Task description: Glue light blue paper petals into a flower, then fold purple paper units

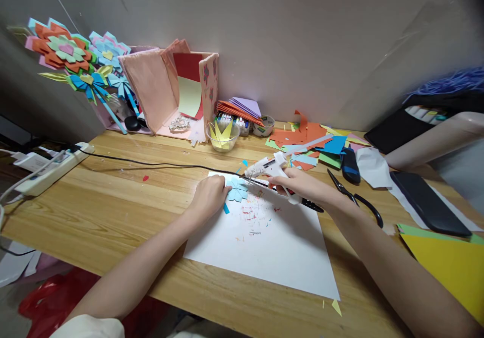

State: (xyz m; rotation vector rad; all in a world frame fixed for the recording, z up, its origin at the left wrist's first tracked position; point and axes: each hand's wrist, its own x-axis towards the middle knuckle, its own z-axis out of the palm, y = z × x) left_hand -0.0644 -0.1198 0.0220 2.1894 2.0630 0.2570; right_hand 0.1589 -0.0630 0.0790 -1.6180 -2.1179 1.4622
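Observation:
My left hand (210,194) is closed, pinching the left edge of a light blue folded-paper flower (238,190) over a white sheet (272,260). A darker blue paper strip (226,208) sticks out below the flower near my fingers. Wrapped around the handle of a white hot glue gun (260,167) is my right hand (298,182). The gun points left, its nozzle at the flower's upper right edge; I cannot tell whether it touches. A translucent glue stick (308,144) juts from its back. Bits of coloured residue mark the sheet.
Black-handled scissors (346,190) and a blue-black cutter (350,165) lie at right, near paper scraps (302,138). A clear bowl (223,138) holds yellow paper pieces. A black cord (151,163) runs from the power strip (49,171). Paper flowers (68,50) stand back left.

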